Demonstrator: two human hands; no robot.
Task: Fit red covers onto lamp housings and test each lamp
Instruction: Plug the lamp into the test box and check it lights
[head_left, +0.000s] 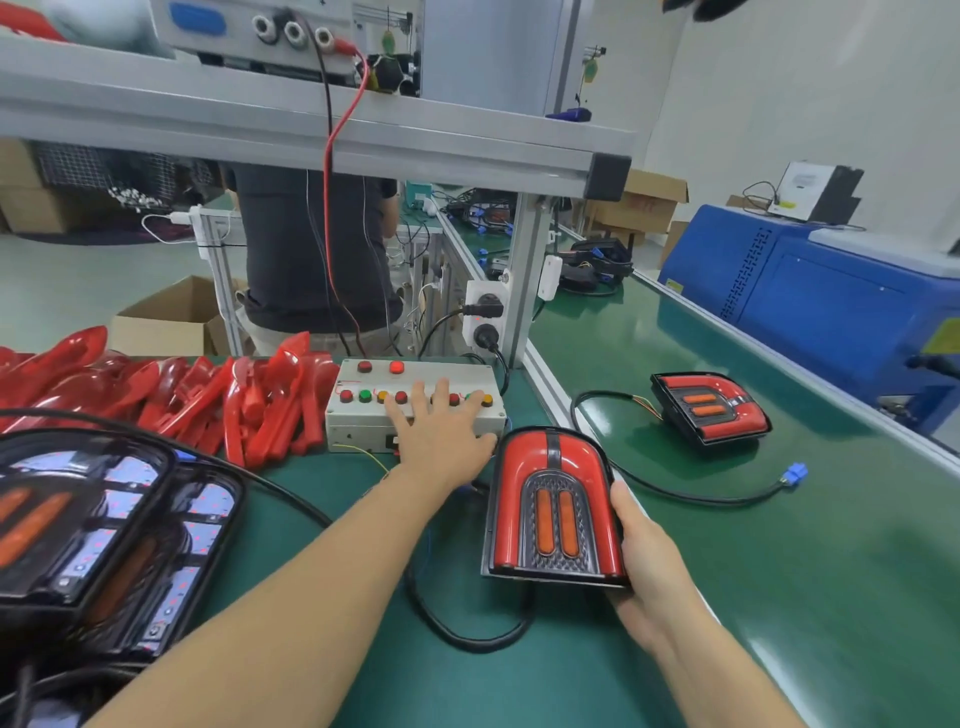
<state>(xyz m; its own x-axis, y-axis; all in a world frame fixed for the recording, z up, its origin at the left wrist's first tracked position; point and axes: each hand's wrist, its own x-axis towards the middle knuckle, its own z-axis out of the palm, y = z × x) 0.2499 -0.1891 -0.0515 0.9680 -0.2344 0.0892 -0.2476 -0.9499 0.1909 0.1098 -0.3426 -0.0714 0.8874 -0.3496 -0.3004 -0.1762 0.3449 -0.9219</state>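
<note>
Lower left of frame: two uncovered lamp housings (98, 535), black shells w/ boards and orange strips showing, lying side by side on the green mat (779, 597). Black cables run from them across the mat. Above them, mid left: a heap of loose red covers (171, 395) reaching over to the control box.

Centre: grey control box (415, 402) w/ a row of red, green and yellow buttons; one red lamp on its top row is lit. Left hand (441, 436) lies flat on the box, fingers spread and straight over the button row, holding nothing; cannot tell which button is pressed.

Just right of the box: assembled lamp (553, 506), red cover fitted, two orange strips in the middle, lying face up on the mat. Right hand (647, 566) grips its right edge, thumb on the front face, fingers hidden behind. Its black cable loops below it.

Mid right: second covered lamp (711, 408) on the conveyor belt, well apart, cable ending in a blue plug (795, 473). Blue machine (841, 291) at far right.
</note>
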